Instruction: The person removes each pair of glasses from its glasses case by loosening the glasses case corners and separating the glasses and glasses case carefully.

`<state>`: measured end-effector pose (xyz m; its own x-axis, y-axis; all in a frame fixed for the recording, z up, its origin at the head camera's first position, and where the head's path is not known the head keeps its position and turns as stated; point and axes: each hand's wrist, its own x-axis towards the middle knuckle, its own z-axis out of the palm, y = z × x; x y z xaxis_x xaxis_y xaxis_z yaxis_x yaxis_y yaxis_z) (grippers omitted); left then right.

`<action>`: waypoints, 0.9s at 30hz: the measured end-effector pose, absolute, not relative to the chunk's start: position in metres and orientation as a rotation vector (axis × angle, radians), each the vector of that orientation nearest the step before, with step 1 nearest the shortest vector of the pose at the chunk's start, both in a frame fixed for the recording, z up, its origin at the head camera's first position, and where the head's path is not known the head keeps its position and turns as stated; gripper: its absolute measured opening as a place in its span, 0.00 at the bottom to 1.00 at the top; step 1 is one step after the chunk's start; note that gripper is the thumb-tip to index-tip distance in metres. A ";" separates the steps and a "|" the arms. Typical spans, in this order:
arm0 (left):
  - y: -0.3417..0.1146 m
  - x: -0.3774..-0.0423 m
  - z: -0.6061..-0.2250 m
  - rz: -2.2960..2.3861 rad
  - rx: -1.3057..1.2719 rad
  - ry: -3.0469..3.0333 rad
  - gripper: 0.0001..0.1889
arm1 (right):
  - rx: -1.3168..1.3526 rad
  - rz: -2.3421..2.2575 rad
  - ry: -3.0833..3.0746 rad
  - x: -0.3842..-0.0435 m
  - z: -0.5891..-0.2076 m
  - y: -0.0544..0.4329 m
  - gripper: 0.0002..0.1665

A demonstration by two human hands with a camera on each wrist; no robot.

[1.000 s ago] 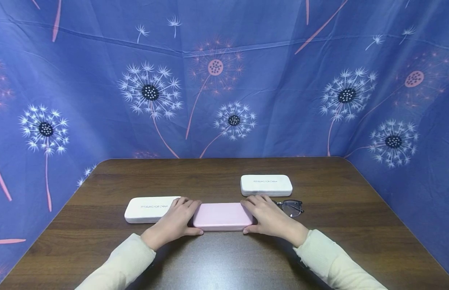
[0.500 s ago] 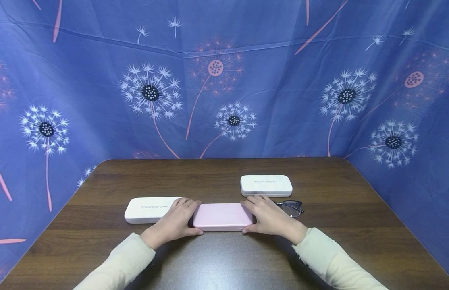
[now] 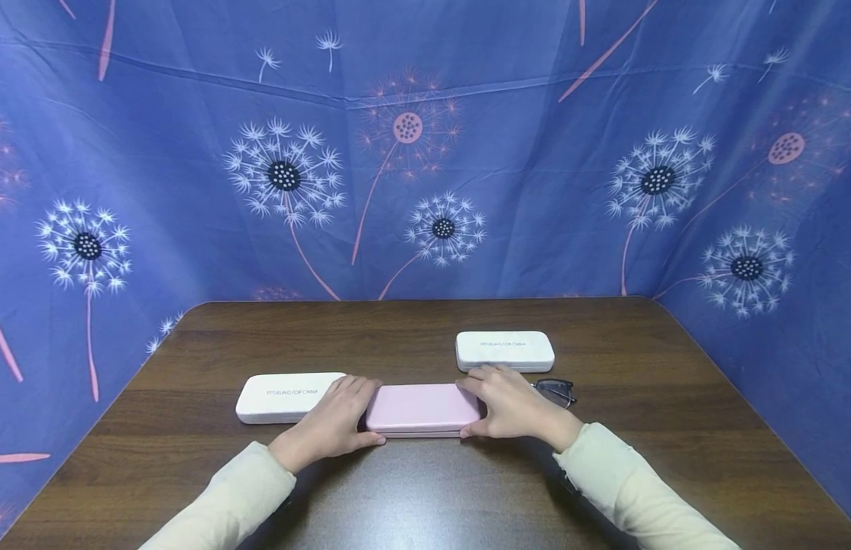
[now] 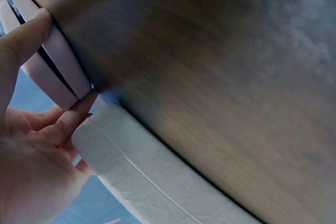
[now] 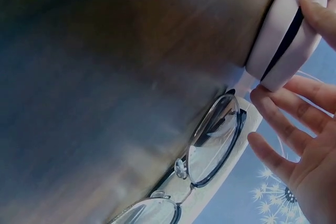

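Note:
A pink glasses case (image 3: 423, 406) lies lengthwise on the brown table between the two hands. My left hand (image 3: 332, 416) grips its left end, the thumb at the front and the fingers behind. At the right end my right hand (image 3: 511, 405) holds it likewise, its thumb on the front edge of the lid. Both wrist views show a dark gap along the front of the case (image 5: 278, 32), so its lid is slightly raised. What is inside is hidden. In the left wrist view, fingers also lie close beside a white glasses case (image 4: 152, 166).
Left of the pink case lies that white lettered case (image 3: 274, 406). Another white case (image 3: 504, 353) stands farther back on the right. Dark-rimmed eyeglasses (image 3: 558, 393) rest just beyond my right hand. A blue dandelion-print cloth (image 3: 535, 153) hangs behind the table (image 3: 425, 489).
The pink case's lid has lifted a little at its front, and a seam line now shows there. My right hand has shifted slightly up and away; my left hand is almost still.

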<state>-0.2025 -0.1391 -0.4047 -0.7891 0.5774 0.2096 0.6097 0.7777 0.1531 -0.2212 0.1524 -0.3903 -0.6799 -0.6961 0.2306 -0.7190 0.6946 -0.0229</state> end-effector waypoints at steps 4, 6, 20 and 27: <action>-0.140 -0.203 -0.405 -0.317 -0.934 -2.824 0.41 | 1.150 0.175 -2.709 -0.223 -0.389 0.152 0.41; -0.140 -0.203 -0.406 -0.313 -0.933 -2.820 0.41 | 1.160 0.185 -2.710 -0.224 -0.388 0.153 0.39; -0.138 -0.202 -0.405 -0.324 -0.906 -2.815 0.42 | 1.307 0.214 -2.733 -0.233 -0.377 0.154 0.29; -0.139 -0.202 -0.405 -0.345 -0.898 -2.803 0.42 | 1.376 0.207 -2.798 -0.236 -0.370 0.152 0.26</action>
<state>-0.2021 -0.1387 -0.4048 -0.8021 0.5479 0.2375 0.5891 0.7910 0.1649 -0.2361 0.1518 -0.3699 -0.6122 -0.7873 0.0737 -0.7896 0.6035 -0.1109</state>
